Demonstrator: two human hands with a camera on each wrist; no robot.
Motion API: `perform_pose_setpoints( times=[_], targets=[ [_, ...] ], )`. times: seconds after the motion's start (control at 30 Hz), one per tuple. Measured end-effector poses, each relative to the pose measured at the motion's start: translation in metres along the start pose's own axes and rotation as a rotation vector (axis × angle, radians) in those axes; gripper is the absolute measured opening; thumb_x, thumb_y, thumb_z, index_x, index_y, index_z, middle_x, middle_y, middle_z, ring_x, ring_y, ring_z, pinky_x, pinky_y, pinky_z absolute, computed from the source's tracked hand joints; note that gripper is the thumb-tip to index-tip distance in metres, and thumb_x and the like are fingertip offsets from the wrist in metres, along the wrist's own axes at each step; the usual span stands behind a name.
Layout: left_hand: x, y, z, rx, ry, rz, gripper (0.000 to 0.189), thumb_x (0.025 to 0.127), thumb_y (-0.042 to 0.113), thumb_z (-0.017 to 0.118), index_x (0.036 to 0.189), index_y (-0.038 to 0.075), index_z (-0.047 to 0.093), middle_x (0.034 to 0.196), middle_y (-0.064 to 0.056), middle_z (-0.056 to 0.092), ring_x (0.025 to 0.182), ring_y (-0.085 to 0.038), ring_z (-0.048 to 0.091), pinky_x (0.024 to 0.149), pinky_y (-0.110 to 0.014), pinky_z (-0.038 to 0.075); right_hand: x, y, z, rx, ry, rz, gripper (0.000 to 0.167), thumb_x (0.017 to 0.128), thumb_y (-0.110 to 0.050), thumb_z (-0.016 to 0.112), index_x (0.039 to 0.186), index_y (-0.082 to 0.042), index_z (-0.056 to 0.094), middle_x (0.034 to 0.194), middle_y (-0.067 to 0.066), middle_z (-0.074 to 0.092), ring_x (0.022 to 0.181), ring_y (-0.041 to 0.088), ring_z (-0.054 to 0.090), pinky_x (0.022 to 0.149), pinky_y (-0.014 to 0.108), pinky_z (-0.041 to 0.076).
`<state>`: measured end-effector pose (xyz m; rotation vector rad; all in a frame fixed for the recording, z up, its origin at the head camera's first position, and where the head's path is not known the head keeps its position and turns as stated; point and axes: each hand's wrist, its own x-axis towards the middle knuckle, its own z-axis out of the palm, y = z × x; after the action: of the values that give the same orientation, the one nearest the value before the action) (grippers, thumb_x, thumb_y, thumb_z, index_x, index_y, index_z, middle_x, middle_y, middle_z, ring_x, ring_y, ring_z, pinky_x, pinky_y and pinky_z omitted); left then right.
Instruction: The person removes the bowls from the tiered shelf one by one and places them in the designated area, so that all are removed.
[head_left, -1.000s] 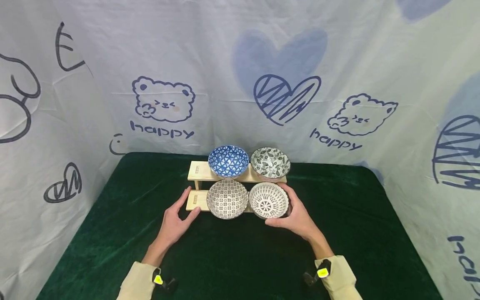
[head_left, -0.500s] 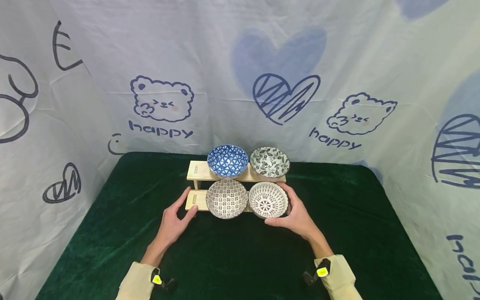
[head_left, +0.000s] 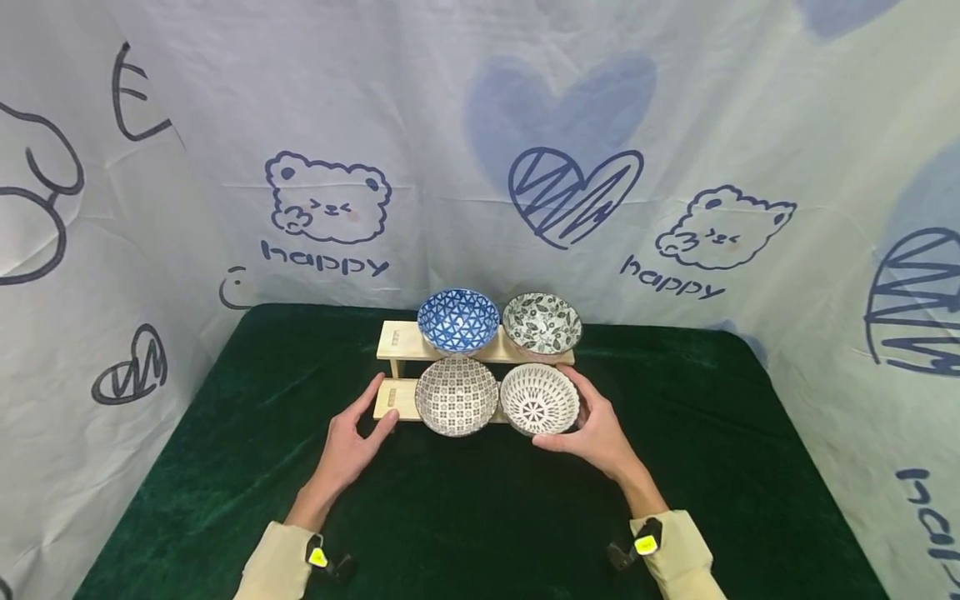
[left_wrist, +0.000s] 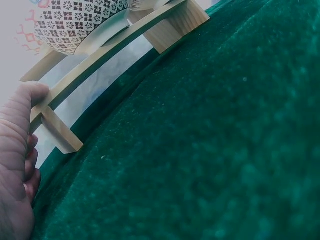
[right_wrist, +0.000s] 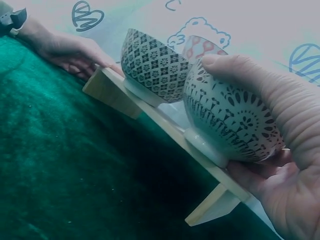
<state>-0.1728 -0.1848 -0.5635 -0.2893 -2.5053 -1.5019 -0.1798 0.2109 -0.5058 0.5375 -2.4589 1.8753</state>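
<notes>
A two-tier wooden rack (head_left: 405, 400) bears two bowls on each step. At the rack's left end my left hand (head_left: 347, 442) holds the lower plank; in the left wrist view its thumb (left_wrist: 31, 92) lies on the plank's end, with the fingers curled below. My right hand (head_left: 600, 433) grips the small black-and-white bowl (head_left: 538, 400) at the lower right, thumb near its rim and fingers round its far side. That bowl's foot sits on the plank in the right wrist view. Beside it stands a brown-and-white checked bowl (head_left: 456, 397), untouched.
On the upper step stand a blue triangle-patterned bowl (head_left: 458, 321) and a green leaf-patterned bowl (head_left: 542, 323). Dark green velvet cloth (head_left: 480, 517) covers the table. A pale printed curtain (head_left: 450, 125) hangs close behind and at both sides.
Both hands keep their places on the rack and the bowl. The left thumb has moved slightly in onto the plank's end. The bowls stay where they were.
</notes>
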Motion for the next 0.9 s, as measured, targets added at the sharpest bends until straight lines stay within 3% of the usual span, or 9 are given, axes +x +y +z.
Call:
perform_pose_setpoints(
  times=[0.4, 0.9],
  targets=[
    [0.000, 0.000, 0.002, -0.002, -0.001, -0.002, 0.069, 0.102, 0.032, 0.070, 0.161, 0.012, 0.042, 0.163, -0.005, 0.044, 0.149, -0.031, 0.044, 0.121, -0.061, 0.033, -0.010, 0.001, 0.004, 0.003, 0.075, 0.015, 0.107, 0.073, -0.007, 0.096, 0.159, -0.006, 0.033, 0.156, 0.016, 0.046, 0.135, 0.035, 0.052, 0.108, 0.014, 0.043],
    [0.000, 0.000, 0.001, -0.005, 0.006, -0.009, 0.069, 0.101, 0.034, 0.071, 0.160, 0.012, 0.043, 0.163, -0.004, 0.045, 0.149, -0.030, 0.045, 0.121, -0.060, 0.033, -0.022, 0.004, -0.004, -0.024, 0.139, 0.048, 0.108, 0.072, -0.004, 0.096, 0.159, -0.006, 0.033, 0.158, 0.015, 0.043, 0.138, 0.033, 0.049, 0.107, 0.010, 0.040]
  ],
)
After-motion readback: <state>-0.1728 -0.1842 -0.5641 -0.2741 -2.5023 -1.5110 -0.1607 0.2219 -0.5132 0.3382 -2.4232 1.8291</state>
